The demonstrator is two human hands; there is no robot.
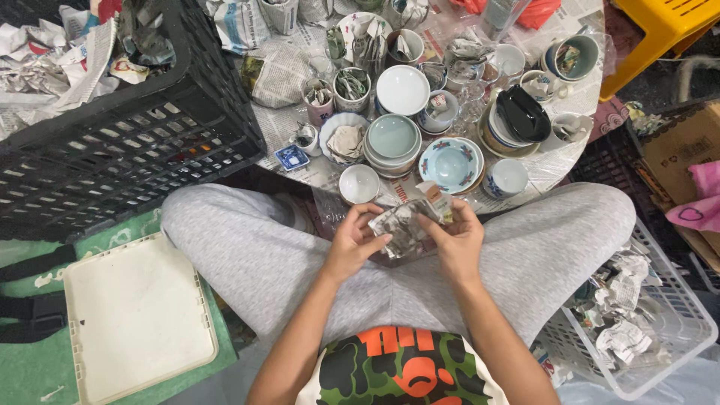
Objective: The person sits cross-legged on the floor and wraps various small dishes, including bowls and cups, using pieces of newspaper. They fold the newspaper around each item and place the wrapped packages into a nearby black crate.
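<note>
Head view, hands (409, 236) — newspaper-wrapped piece (405, 225)

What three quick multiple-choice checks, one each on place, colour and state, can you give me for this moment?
1. Where is the black crate?
A. left of the table
B. on the lap
C. inside the white basket

2. What colour is the stool at top right?
A. blue
B. yellow
C. grey

3. What state is the newspaper-wrapped item?
A. lying alone on the table
B. held between both hands
C. dropped in the crate

Answers:
1 A, it stands beside the table edge at left.
2 B, its frame is plainly yellow.
3 B, the left hand and right hand both grip it over the lap.
</note>
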